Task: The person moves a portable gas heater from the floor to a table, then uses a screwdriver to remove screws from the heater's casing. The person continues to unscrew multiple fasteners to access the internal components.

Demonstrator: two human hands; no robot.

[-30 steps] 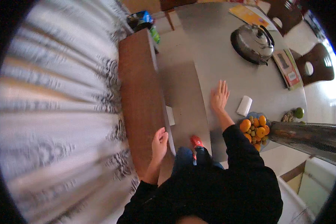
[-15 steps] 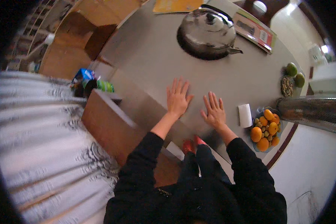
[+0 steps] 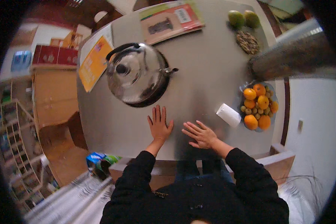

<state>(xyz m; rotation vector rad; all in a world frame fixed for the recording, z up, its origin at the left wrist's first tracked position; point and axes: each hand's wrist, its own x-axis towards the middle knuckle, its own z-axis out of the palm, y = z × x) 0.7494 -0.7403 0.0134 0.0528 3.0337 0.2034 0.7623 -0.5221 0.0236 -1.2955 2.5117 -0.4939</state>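
Note:
My left hand [image 3: 160, 125] is over the grey tabletop [image 3: 209, 86], fingers spread and pointing away from me, with nothing in it. Just beyond its fingertips stands a shiny metal kettle [image 3: 136, 76] with a black handle and its spout to the right. My right hand [image 3: 201, 135] is open too, its fingers stretched toward the left, holding nothing. Whether the palms press on the surface or hover just above it, I cannot tell. Right of that hand lies a white paper roll [image 3: 229, 115]. A glass bowl [image 3: 274, 98] of oranges [image 3: 263, 102] and small brown fruits sits farther right.
At the back are stacked books [image 3: 171, 24]; a yellow booklet [image 3: 95, 63] lies left of the kettle. Two green fruits [image 3: 236, 18], a dark seedy heap [image 3: 247, 42] and a large cylinder [image 3: 287, 59] stand at the right. A wooden drawer or bench edge [image 3: 280, 160] borders the front.
The view has swung round, so the kettle and fruit bowl appear farther left and nearer. My right hand has turned, its fingers now pointing left instead of away. Both hands stay open.

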